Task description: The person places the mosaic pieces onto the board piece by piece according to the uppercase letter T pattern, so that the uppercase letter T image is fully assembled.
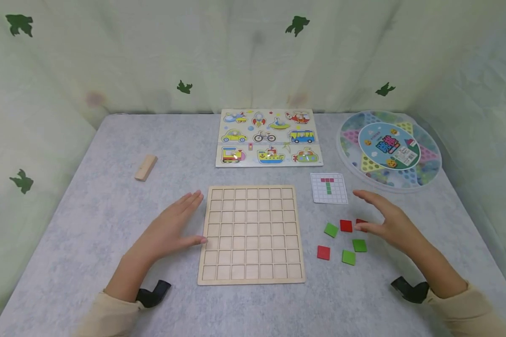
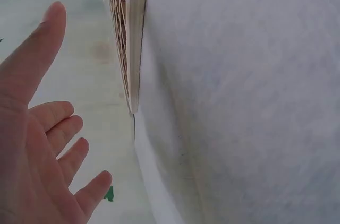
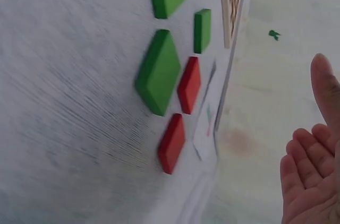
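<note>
My left hand (image 1: 164,234) is at the left edge of a wooden grid board (image 1: 251,234), fingers straight and thumb overlapping the board's edge in the head view. In the left wrist view that hand (image 2: 42,144) has its fingers spread, holding nothing. My right hand (image 1: 392,224) hovers right of several small square tiles, fingers extended and thumb apart. Its thumb partly hides a red tile (image 1: 361,222). Other tiles lie loose, such as a red tile (image 1: 323,252) and a green tile (image 1: 348,257). Above them lies a white pattern card (image 1: 337,192) with a red and green T.
Behind the board lies a vehicle puzzle board (image 1: 270,171) with pictures on it. A round clear game case (image 1: 388,150) with a blue label stands at back right. A wooden block (image 1: 145,168) lies at the left. Pale curtains (image 1: 253,56) enclose the table (image 1: 67,243).
</note>
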Motion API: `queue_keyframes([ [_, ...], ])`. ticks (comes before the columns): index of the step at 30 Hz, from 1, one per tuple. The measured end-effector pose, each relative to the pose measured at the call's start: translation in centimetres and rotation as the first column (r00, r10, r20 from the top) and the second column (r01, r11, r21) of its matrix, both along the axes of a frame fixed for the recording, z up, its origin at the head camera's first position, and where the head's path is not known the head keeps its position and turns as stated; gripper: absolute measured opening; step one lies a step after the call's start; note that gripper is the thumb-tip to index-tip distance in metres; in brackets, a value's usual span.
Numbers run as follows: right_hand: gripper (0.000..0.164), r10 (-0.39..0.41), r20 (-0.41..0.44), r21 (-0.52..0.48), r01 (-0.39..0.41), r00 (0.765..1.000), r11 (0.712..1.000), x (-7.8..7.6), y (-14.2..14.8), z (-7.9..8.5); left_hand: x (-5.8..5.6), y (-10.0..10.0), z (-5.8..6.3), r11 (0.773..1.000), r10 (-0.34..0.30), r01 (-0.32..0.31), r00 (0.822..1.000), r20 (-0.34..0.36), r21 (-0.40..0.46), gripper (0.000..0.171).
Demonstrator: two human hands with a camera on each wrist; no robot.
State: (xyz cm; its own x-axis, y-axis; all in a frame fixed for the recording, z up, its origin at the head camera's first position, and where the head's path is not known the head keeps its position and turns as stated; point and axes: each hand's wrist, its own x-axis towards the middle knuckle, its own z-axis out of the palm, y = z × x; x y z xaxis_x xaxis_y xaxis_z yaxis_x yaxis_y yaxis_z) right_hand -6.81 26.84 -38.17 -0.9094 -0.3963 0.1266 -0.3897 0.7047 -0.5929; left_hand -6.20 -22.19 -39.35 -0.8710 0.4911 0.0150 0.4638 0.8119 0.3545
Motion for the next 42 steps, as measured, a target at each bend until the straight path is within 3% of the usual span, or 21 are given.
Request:
queue_keyframes([
  [15, 0.062, 0.008, 0.025, 0.003, -0.008, 1.000, 1.000, 0.5, -0.3, -3.3, 0.6, 0.3, -1.7, 0.999, 0.028, -0.033, 0.993, 0.115, 0.038, 0.095],
  [27, 0.048, 0.006, 0.080, 0.053, -0.010, 0.997, 0.999, 0.1, 0.0, -4.7, 0.9, 0.2, -3.1, 0.997, 0.016, -0.023, 0.996, 0.089, 0.069, 0.091],
  [34, 0.034, 0.023, 0.053, 0.064, -0.026, 0.998, 0.998, 0.1, -0.1, -5.0, 1.2, 0.1, -3.6, 0.994, 0.059, -0.069, 0.991, 0.117, 0.085, 0.090],
  [39, 0.030, -0.022, 0.136, 0.104, 0.008, 0.990, 0.995, 0.0, -0.5, -4.2, 1.3, 0.1, -4.0, 0.992, 0.072, -0.085, 0.990, 0.123, 0.099, 0.089],
  [42, 0.032, -0.030, 0.144, 0.105, 0.015, 0.989, 0.994, -0.3, -0.9, -3.2, 1.2, 0.1, -4.1, 0.990, 0.071, -0.085, 0.990, 0.122, 0.114, 0.089],
])
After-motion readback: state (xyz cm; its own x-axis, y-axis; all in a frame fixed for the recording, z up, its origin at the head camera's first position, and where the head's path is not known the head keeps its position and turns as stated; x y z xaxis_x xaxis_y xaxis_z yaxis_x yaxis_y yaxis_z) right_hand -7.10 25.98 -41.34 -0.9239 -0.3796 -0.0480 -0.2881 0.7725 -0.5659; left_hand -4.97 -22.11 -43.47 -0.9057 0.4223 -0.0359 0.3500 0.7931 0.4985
